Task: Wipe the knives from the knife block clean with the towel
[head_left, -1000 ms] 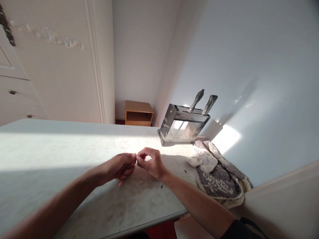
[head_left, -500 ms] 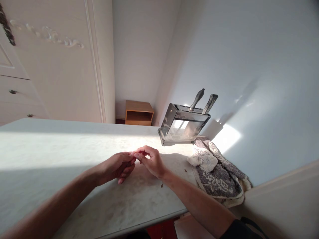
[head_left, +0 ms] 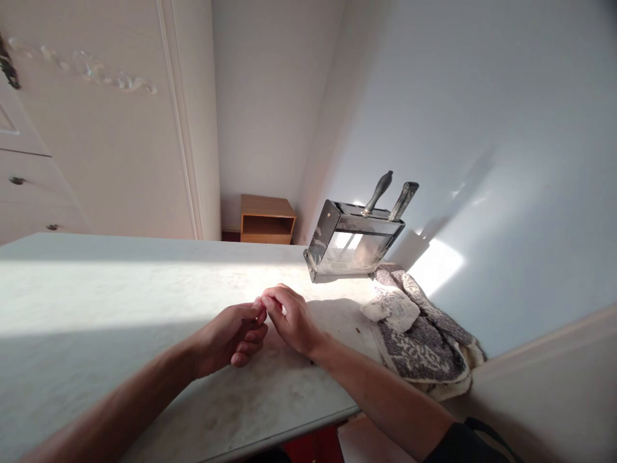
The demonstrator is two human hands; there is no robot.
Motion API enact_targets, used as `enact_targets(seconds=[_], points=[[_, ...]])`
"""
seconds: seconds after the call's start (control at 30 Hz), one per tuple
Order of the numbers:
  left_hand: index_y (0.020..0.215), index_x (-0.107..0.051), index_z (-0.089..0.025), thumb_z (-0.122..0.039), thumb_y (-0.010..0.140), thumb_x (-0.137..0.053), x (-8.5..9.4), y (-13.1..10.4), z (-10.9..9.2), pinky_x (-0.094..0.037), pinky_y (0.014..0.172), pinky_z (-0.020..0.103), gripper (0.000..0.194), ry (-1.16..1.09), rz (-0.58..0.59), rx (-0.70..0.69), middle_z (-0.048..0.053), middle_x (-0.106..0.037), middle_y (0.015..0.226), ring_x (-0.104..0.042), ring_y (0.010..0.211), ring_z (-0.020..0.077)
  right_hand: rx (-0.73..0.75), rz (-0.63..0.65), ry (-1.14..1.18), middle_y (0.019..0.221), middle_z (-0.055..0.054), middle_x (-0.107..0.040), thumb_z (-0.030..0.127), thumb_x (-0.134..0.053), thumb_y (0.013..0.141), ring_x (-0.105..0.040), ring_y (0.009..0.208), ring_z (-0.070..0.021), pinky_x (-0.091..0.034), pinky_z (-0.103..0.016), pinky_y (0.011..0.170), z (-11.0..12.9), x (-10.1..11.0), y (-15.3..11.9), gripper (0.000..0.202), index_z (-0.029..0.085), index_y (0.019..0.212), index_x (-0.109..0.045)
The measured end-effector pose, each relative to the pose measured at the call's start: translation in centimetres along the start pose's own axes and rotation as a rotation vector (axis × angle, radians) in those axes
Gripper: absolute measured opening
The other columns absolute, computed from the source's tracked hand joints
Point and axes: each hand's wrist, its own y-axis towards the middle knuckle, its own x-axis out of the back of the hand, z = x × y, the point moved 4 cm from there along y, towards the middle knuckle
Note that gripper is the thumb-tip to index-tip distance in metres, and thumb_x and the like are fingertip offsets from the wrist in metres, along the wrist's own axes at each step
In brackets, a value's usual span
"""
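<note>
My left hand [head_left: 236, 337] and my right hand [head_left: 290, 319] meet at their fingertips above the pale marbled table [head_left: 120, 296]. The fingers of my left hand are curled, with thumb and forefinger pinched together. My right hand pinches at the same spot; anything between the fingertips is too small or hidden to make out. Beyond my right hand stands a black knife block [head_left: 354, 247] with a clear front and two dark handles sticking up.
A crumpled grey and cream towel [head_left: 419, 350] lies at the table's right end, against the wall. Small dark bits lie near my right wrist. Behind the table is a wooden cabinet [head_left: 267, 207]; a white wardrobe [head_left: 120, 141] stands at the left.
My left hand has turned a little and its lower fingers have curled in, sitting slightly lower. My right hand has shifted slightly, still meeting the left. The view has moved a little.
</note>
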Motion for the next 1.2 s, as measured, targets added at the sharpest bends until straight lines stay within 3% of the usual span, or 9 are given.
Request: enact_targets(seconds=[0.47, 0.9, 1.2], points=[[0.065, -0.031, -0.018, -0.043, 0.093, -0.034, 0.35, 0.56, 0.37, -0.012, 0.032, 0.016, 0.037, -0.091, 0.018, 0.044, -0.004, -0.027, 0.050, -0.019, 0.037, 0.0054, -0.006, 0.008, -0.030, 0.084, -0.003, -0.058, 0.023, -0.042, 0.095, -0.053, 0.076, -0.0125, -0.042, -0.024, 0.072, -0.17, -0.15, -0.12, 0.019, 0.018, 0.087, -0.058], [0.067, -0.034, -0.017, -0.041, 0.093, -0.037, 0.71, 0.40, 0.22, -0.014, 0.032, 0.014, 0.036, -0.121, -0.008, -0.002, -0.004, -0.028, 0.052, -0.021, 0.038, 0.0048, -0.037, -0.037, 0.012, 0.081, -0.001, -0.059, 0.027, -0.046, 0.095, -0.052, 0.073, -0.0111, -0.043, -0.023, 0.071, -0.36, -0.07, -0.10, 0.018, 0.019, 0.083, -0.058], [0.066, -0.037, -0.016, -0.037, 0.094, -0.040, 0.40, 0.19, 0.40, -0.014, 0.030, 0.011, 0.034, -0.250, 0.113, 0.085, -0.004, -0.027, 0.051, -0.022, 0.037, 0.0038, 0.010, -0.035, -0.016, 0.078, -0.001, -0.057, 0.021, -0.048, 0.091, -0.051, 0.070, -0.0112, -0.042, -0.024, 0.069, -0.10, 0.08, 0.05, 0.012, 0.019, 0.080, -0.054]])
